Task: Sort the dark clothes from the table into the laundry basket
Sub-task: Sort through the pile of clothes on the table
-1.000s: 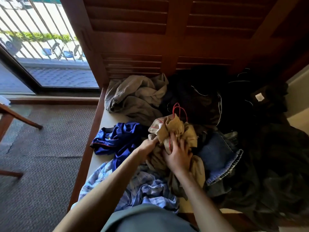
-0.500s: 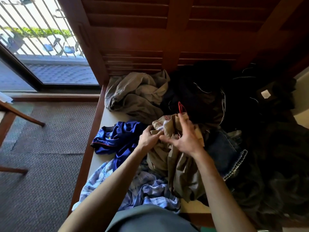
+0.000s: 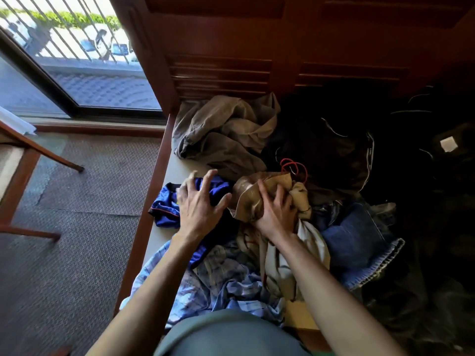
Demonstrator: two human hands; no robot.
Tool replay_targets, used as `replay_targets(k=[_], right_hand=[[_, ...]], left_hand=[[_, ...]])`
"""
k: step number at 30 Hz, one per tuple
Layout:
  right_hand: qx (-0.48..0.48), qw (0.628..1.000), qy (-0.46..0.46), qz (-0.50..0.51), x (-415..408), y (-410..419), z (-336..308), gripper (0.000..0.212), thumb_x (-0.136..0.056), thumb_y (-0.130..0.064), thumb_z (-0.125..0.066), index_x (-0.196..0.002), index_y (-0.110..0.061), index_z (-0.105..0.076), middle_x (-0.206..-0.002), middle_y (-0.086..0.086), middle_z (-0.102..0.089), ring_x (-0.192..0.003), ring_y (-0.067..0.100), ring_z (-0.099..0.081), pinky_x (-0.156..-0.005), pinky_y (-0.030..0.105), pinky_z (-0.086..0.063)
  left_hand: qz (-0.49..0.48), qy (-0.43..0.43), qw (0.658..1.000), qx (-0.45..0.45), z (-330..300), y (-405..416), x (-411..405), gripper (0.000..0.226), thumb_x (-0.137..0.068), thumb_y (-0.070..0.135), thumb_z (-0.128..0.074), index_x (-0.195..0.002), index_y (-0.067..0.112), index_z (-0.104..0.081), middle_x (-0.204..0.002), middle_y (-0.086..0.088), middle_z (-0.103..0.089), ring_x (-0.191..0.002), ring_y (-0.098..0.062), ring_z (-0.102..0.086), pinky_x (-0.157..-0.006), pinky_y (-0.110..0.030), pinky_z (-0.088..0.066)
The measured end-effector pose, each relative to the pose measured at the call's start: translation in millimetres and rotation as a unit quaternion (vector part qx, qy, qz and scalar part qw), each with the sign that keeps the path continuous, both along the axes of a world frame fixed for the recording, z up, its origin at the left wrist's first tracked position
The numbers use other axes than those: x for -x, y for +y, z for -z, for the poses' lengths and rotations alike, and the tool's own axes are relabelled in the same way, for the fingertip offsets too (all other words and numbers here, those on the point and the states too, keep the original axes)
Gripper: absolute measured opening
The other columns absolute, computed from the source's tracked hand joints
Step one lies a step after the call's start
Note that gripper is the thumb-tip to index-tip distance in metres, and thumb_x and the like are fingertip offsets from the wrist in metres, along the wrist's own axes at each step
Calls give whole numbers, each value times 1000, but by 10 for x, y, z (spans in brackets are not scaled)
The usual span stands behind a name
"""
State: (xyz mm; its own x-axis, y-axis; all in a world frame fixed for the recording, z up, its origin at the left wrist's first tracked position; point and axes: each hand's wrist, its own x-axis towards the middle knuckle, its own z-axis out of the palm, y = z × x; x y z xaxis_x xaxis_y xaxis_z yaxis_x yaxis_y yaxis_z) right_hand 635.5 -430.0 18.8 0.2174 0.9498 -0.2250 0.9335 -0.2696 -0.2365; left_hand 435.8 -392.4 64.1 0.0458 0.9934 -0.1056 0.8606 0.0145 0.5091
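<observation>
**Sorting the pile, one hand on tan, one reaching for blue**

We grip a bunched tan garment [image 3: 270, 194] in our right hand [image 3: 276, 214], fingers curled round it, while our left hand [image 3: 198, 201] spreads wide over the royal-blue jersey [image 3: 164, 209] just left of it, holding nothing. The black clothes [image 3: 321, 150] lie behind the tan garment, the denim [image 3: 357, 235] to its right; no laundry basket is in view. The tangled red cord [image 3: 293, 167] could drag neighbouring pieces along, we judge. The pale bench [image 3: 164, 237] stands against louvered wooden doors [image 3: 231, 47], carpet [image 3: 77, 253] and a glass door [image 3: 77, 73] further left.
</observation>
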Motion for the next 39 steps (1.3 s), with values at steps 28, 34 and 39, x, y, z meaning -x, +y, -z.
replay_targets(k=[28,34,39], right_hand=[[-56,859,495,117,-218,-678,-840,64,-65,3,-88,-123,4,-62,-106,3,-70,-83,-10,-66,-82,16,-54],[95,932,349,0,-197,-1150,-962,136,-50,-63,-91,-153,-57,-2,-164,-17,7,-150,7,3,-124,37,-15],[68,940,333,-6,-6,-1407,-694,149,-46,-55,-95,-144,-67,16,-165,-8,24,-152,14,9,-124,46,-19]], left_hand=[[46,-298,936,183,-273,-292,-561,50,-62,51,-75,-109,41,-63,-96,12,-75,-98,-11,-69,-97,-42,-53],[45,-275,939,200,-11,-320,-346,48,-64,42,-78,-110,39,-63,-99,7,-74,-99,-17,-68,-95,-43,-54],[120,-205,944,231,16,-369,-352,38,-78,22,-79,-111,28,-62,-100,-3,-69,-94,-21,-65,-86,-36,-52]])
